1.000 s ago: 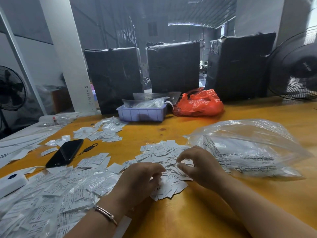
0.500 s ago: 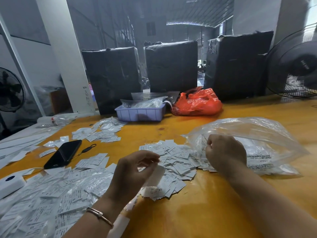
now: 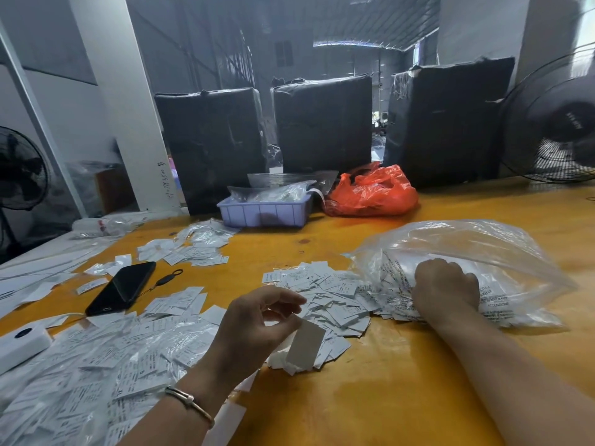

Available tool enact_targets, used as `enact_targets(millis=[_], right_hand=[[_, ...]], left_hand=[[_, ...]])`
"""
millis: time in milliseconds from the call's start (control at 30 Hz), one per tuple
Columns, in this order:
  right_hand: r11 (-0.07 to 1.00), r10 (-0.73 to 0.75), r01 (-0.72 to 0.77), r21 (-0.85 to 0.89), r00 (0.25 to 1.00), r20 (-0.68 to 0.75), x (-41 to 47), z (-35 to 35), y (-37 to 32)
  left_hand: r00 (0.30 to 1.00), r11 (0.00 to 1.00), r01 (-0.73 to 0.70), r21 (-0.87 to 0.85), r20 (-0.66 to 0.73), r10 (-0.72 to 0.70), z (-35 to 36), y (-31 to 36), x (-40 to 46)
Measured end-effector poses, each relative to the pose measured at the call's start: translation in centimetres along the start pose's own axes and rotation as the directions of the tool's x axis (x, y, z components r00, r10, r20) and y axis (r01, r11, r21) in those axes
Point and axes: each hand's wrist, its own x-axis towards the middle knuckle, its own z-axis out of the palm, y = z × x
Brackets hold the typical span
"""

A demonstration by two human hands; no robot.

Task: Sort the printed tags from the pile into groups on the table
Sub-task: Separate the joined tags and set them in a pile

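Note:
A loose pile of small white printed tags (image 3: 325, 294) lies in the middle of the yellow table (image 3: 370, 391). My left hand (image 3: 257, 323) hovers over the pile's near edge, pinching a small stack of tags (image 3: 304, 347) that hangs down from my fingers. My right hand (image 3: 446, 289) is closed in a fist at the mouth of a clear plastic bag (image 3: 476, 252) with printed text, at the pile's right edge. What the right fist holds is hidden. Other tag groups lie at the near left (image 3: 90, 365) and far left (image 3: 190, 249).
A black phone (image 3: 122, 288) and a white device (image 3: 21, 344) lie at the left. A lilac tray (image 3: 264, 212) and an orange bag (image 3: 370, 193) stand at the back, before black wrapped bundles (image 3: 322, 123). Fans stand at the far right (image 3: 553, 120) and left (image 3: 19, 169).
My right hand left the pile and moved right to the mouth of the clear bag, closing into a fist. My left hand rose from the pile with a small stack of tags.

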Motion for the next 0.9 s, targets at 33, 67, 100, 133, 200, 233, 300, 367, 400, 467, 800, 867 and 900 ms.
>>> enact_targets(millis=[33,67,100,133,200,233,300,367,400,467,800,867,900], right_hand=[[1.000,0.007,-0.006,0.025,1.000,-0.015,0.1,0.1,0.1],[0.999,0.013,-0.012,0.049,0.999,-0.030,0.2,0.1,0.2],[0.998,0.016,-0.012,0.066,0.999,-0.047,0.3,0.2,0.4],[0.997,0.015,-0.010,0.083,0.998,-0.066,0.5,0.2,0.4],[0.991,0.012,0.005,0.133,0.992,-0.122,0.6,0.3,0.4],[0.986,0.010,0.016,0.166,0.988,-0.156,0.6,0.3,0.3],[0.974,0.005,0.046,0.220,0.974,-0.225,0.5,0.4,0.2],[0.957,0.022,0.060,0.282,0.960,-0.278,0.4,0.5,0.1],[0.944,0.047,0.055,0.325,0.953,-0.298,0.4,0.5,0.1],[0.914,0.097,0.044,0.404,0.942,-0.322,0.5,0.4,0.1],[0.777,0.082,0.153,0.610,0.937,-0.340,-0.5,-0.5,-1.3],[0.504,0.056,0.176,0.846,0.970,-0.235,-1.6,-1.1,-2.4],[0.349,0.010,0.152,0.924,0.986,-0.166,-2.2,-1.5,-2.9]], left_hand=[[1.000,1.000,0.007,-0.006,-0.008,-0.007,0.0,0.0,0.0],[1.000,1.000,0.010,-0.008,-0.016,-0.011,0.0,0.0,0.1],[1.000,1.000,0.011,-0.007,-0.024,-0.011,0.0,0.0,0.1],[1.000,1.000,0.009,-0.002,-0.030,-0.009,0.0,0.0,0.1],[0.999,1.000,0.001,0.019,-0.039,0.000,0.0,0.0,0.1],[0.999,1.000,-0.007,0.030,-0.044,0.008,0.1,0.0,0.1],[0.998,0.998,-0.028,0.053,-0.061,0.031,0.1,-0.1,0.1],[0.995,0.996,-0.038,0.079,-0.084,0.044,0.1,-0.1,0.1],[0.995,0.995,-0.037,0.095,-0.094,0.046,0.0,-0.1,0.0],[0.992,0.991,-0.043,0.129,-0.110,0.057,-0.1,-0.2,0.0],[0.976,0.943,-0.095,0.319,-0.159,0.152,0.0,-0.1,0.4],[0.973,0.937,-0.125,0.325,-0.144,0.180,0.0,0.0,0.3],[0.975,0.944,-0.124,0.306,-0.140,0.173,0.0,0.0,0.3]])
